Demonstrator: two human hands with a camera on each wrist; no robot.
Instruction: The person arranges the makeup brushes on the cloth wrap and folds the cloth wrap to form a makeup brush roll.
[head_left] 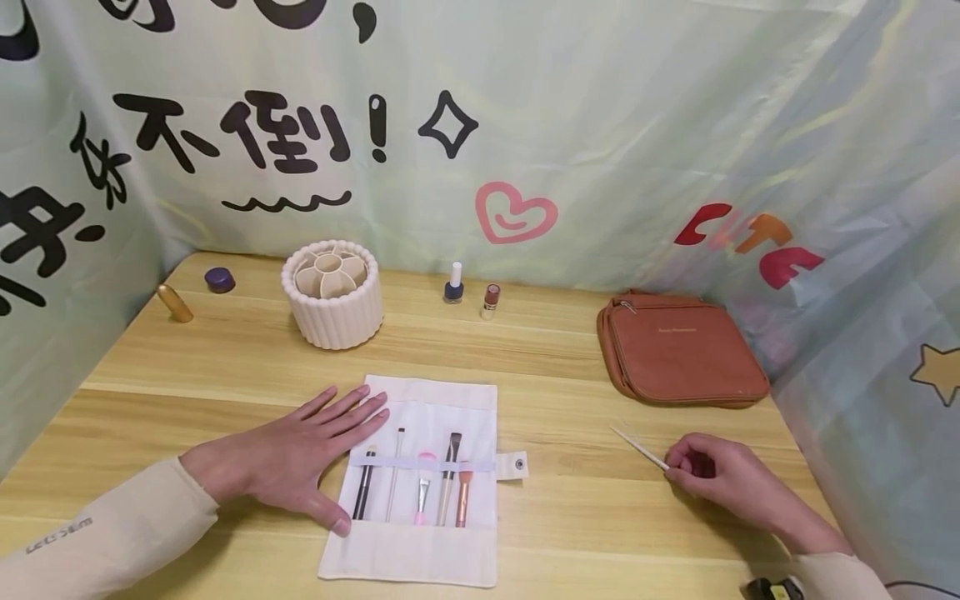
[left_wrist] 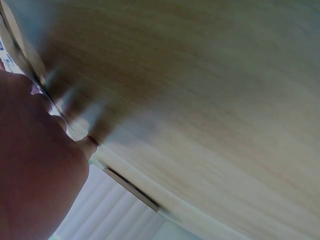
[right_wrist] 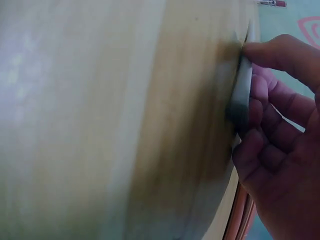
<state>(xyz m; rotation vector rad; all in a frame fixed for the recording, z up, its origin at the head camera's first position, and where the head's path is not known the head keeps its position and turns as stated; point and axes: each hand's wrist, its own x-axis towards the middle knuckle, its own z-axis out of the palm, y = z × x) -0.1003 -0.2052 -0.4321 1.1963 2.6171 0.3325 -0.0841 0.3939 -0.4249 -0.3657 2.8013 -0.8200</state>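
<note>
An unrolled white fabric brush roll [head_left: 408, 554] lies on the wooden table, its snap tab sticking out to the right. Several makeup brushes [head_left: 447, 487] stand in its pocket, under a pale strap. My left hand [head_left: 288, 454] rests along the roll's left edge, fingers spread, thumb near the lower left. Off to the right, my right hand [head_left: 720, 475] pinches a thin white-handled makeup brush [head_left: 637, 447] between thumb and fingers. In the right wrist view, the handle's narrow end points away and the brush's dark end [right_wrist: 239, 115] lies near the curled fingers.
A brown zip case [head_left: 686, 354] lies at the back right. Behind the roll stand a cream round organizer [head_left: 337, 308], a nail polish bottle [head_left: 453, 289] and a lipstick [head_left: 490, 302]. Toward the back left are a gold tube [head_left: 176, 305] and a purple jar [head_left: 220, 280]. Printed curtains enclose the table.
</note>
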